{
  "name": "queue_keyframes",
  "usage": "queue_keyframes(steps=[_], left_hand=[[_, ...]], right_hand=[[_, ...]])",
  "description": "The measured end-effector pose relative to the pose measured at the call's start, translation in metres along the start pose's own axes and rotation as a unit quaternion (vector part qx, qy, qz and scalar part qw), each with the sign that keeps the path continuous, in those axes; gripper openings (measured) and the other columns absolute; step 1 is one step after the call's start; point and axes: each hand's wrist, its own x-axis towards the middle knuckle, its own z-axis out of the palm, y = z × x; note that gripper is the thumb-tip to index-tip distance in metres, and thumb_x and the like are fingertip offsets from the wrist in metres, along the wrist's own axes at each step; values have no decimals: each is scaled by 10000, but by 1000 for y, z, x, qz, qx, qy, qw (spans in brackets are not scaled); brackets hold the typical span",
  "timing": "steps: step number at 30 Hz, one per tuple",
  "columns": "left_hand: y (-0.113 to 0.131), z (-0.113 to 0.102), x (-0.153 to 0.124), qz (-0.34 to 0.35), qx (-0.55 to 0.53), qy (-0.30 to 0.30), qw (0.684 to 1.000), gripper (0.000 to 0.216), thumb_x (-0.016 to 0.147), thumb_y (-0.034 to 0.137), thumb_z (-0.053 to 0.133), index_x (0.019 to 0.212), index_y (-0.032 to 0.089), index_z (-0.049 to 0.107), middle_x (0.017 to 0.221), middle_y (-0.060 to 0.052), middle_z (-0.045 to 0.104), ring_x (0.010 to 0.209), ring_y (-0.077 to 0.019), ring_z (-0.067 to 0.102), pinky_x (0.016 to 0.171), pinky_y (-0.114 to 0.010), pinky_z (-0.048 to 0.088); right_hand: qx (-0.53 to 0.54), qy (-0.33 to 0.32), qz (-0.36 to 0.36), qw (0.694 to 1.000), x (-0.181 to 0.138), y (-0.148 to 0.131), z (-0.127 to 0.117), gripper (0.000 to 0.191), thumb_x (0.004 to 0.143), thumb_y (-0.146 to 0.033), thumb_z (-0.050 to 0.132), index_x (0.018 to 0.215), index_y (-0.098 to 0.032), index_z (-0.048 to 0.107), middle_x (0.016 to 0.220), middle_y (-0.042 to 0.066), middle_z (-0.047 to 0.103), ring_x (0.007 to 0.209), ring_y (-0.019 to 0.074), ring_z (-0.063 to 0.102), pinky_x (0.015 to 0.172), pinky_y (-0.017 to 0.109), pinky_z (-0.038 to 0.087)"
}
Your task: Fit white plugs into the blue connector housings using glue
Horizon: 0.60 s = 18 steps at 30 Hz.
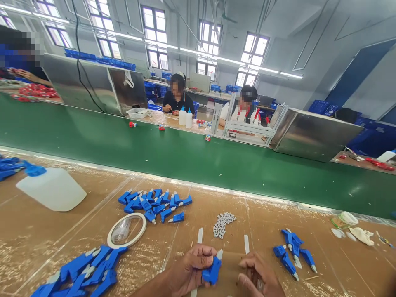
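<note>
My left hand (198, 268) is closed around a small blue plastic part (213, 270) with a pale tip pointing up and away. My right hand (261, 274) is just to the right of it, fingers loosely curled and thumb apart from the forefinger. Nothing is clearly visible between them, though the palm is partly hidden. Beyond both hands lies a small heap of grey pieces (223, 223). Similar blue parts with pale tips form a pile (154, 202) beyond and left, a nearer pile (89, 270) at lower left, and a small group (293, 251) on the right.
A white bottle with a blue cap (52, 189) lies on the brown-covered table (148, 255). A roll of tape (126, 231) is near the piles. Across the green belt (173, 159), several people work among metal panels (315, 132). A tub (346, 218) stands far right.
</note>
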Motion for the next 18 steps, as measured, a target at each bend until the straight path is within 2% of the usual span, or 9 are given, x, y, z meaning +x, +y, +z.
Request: queue_keyframes(steps=[3, 8, 12, 18], left_hand=[[-4, -4, 4, 15, -7, 2, 1000, 347, 594, 394, 868, 677, 115, 678, 526, -5, 591, 428, -83, 530, 435, -193, 343], [-8, -16, 15, 16, -7, -2, 1000, 343, 585, 389, 851, 676, 138, 636, 512, 23, 549, 413, -68, 454, 435, -202, 299], [-6, -24, 21, 27, -3, -15, 1000, 391, 559, 413, 870, 658, 149, 599, 524, 48, 493, 435, -59, 392, 454, -210, 287], [-11, -35, 35, 37, 14, -22, 999, 470, 500, 467, 890, 637, 147, 573, 507, 58, 459, 440, -45, 347, 495, -208, 304]], right_hand=[[-89, 17, 3, 996, 35, 3, -1, 129, 944, -259, 540, 878, -228, 646, 812, 24, 667, 716, 209, 657, 672, 307, 531], [-145, -31, -93, 985, 79, 20, 7, 208, 964, -179, 456, 898, -220, 649, 873, 58, 699, 829, 223, 677, 762, 329, 534], [-171, -67, -139, 973, 91, 28, 12, 283, 974, -142, 401, 904, -207, 668, 882, 78, 691, 802, 213, 652, 721, 313, 516], [-218, -114, -148, 958, 99, 22, 11, 319, 946, -89, 404, 833, -199, 682, 860, 75, 657, 774, 204, 601, 671, 295, 442]])
